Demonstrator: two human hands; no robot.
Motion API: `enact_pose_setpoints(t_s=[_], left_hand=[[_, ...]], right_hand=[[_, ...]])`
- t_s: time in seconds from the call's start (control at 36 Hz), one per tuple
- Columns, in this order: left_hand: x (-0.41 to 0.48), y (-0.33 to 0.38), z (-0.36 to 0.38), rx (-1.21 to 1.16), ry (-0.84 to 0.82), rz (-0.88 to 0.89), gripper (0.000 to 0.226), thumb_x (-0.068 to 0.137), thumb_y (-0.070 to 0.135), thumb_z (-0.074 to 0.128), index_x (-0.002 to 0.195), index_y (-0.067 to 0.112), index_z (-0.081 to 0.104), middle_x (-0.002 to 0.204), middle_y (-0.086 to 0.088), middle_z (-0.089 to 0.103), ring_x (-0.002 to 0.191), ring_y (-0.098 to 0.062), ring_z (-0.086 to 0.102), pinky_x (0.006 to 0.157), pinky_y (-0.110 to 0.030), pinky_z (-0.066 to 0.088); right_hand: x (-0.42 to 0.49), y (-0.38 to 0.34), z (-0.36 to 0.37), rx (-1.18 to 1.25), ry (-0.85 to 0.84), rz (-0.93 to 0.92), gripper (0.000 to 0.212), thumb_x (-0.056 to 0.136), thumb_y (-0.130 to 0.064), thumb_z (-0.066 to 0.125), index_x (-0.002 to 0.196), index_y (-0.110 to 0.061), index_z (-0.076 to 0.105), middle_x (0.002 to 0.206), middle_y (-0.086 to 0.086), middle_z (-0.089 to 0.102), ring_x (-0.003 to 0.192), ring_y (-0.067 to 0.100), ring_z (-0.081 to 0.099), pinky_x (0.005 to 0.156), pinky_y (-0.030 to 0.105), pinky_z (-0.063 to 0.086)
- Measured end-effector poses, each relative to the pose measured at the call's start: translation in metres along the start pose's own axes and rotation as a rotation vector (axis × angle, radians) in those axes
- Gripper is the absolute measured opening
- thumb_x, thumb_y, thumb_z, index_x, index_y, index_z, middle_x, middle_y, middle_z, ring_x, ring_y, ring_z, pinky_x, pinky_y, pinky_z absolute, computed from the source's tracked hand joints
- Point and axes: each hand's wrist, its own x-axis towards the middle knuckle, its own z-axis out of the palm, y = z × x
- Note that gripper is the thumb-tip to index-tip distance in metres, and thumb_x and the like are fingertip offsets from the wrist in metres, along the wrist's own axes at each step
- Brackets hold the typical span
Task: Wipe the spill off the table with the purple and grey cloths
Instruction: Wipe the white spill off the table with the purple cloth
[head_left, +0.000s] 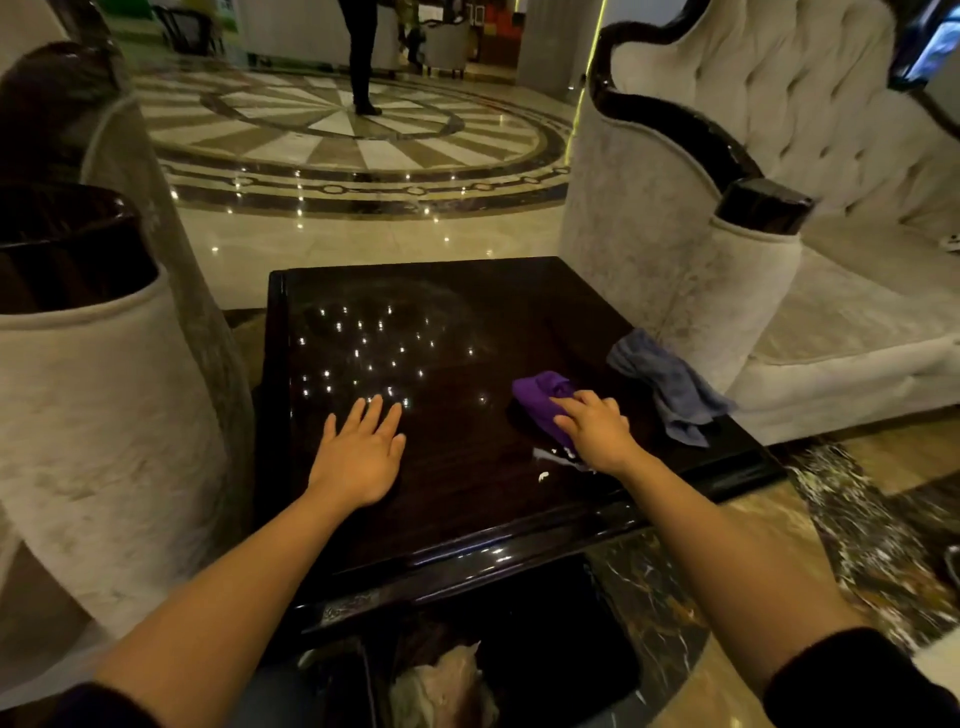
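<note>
A dark glossy square table (457, 525) fills the middle of the view. My right hand (597, 431) presses down on a bunched purple cloth (540, 397) on the table's right half. White spill (551, 457) shows just below the cloth, with a small white drop (543, 476) nearer me. A grey cloth (670, 387) lies crumpled at the table's right edge, untouched. My left hand (361, 452) rests flat on the tabletop, fingers spread, holding nothing.
A pale upholstered sofa (831, 312) stands close on the right, and an armchair (88, 415) close on the left. A person's legs (363, 57) stand far off on the patterned marble floor. A dark bin with rubbish (447, 686) sits below the table's near edge.
</note>
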Motion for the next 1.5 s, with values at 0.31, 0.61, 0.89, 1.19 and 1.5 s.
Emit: enact_pose_setpoints(t_s=[0.31,0.61,0.89,1.19,1.5], left_hand=[[-0.011,0.0,-0.004,0.007,-0.008,0.094,0.053,0.098,0.039,0.014,0.147,0.02,0.005,0.158,-0.006,0.0,0.144,-0.024,-0.004,0.116,-0.048,0.001],[-0.003,0.0,-0.007,-0.035,0.015,0.032,0.052,0.099,0.036,0.017,0.147,0.017,0.008,0.157,-0.009,0.002,0.144,-0.026,-0.003,0.116,-0.048,0.001],[-0.003,-0.001,-0.009,-0.11,0.044,0.061,0.051,0.099,0.034,0.019,0.146,0.017,0.011,0.157,-0.011,0.006,0.144,-0.028,0.002,0.115,-0.052,0.004],[-0.047,0.024,-0.028,-0.167,0.384,0.373,0.032,0.09,0.007,0.046,0.118,0.002,0.059,0.129,-0.017,0.056,0.12,-0.033,0.051,0.099,-0.045,0.04],[-0.152,0.065,0.019,0.276,0.245,0.831,0.068,0.07,0.049,0.057,0.131,0.021,0.049,0.141,-0.001,0.046,0.131,-0.016,0.042,0.104,-0.044,0.037]], right_hand=[[-0.076,-0.044,0.022,0.011,0.023,-0.022,0.039,0.097,-0.032,0.035,0.135,-0.027,0.038,0.14,0.009,0.038,0.121,0.033,0.034,0.098,0.043,0.032],[-0.109,-0.072,0.042,0.125,0.028,-0.167,0.036,0.097,-0.029,0.035,0.133,-0.027,0.041,0.136,0.004,0.039,0.115,0.024,0.033,0.094,0.032,0.026],[-0.166,-0.073,0.067,0.265,0.05,-0.238,0.034,0.095,-0.022,0.043,0.128,-0.021,0.049,0.131,0.005,0.045,0.112,0.022,0.037,0.098,0.03,0.029],[-0.172,-0.063,0.05,0.522,0.255,-0.026,0.035,0.092,-0.013,0.05,0.127,-0.013,0.05,0.124,0.011,0.05,0.117,0.022,0.043,0.092,0.014,0.025],[-0.164,-0.062,0.038,0.691,0.249,0.085,0.035,0.094,-0.014,0.044,0.129,-0.012,0.044,0.132,0.012,0.045,0.124,0.022,0.04,0.105,0.032,0.03]])
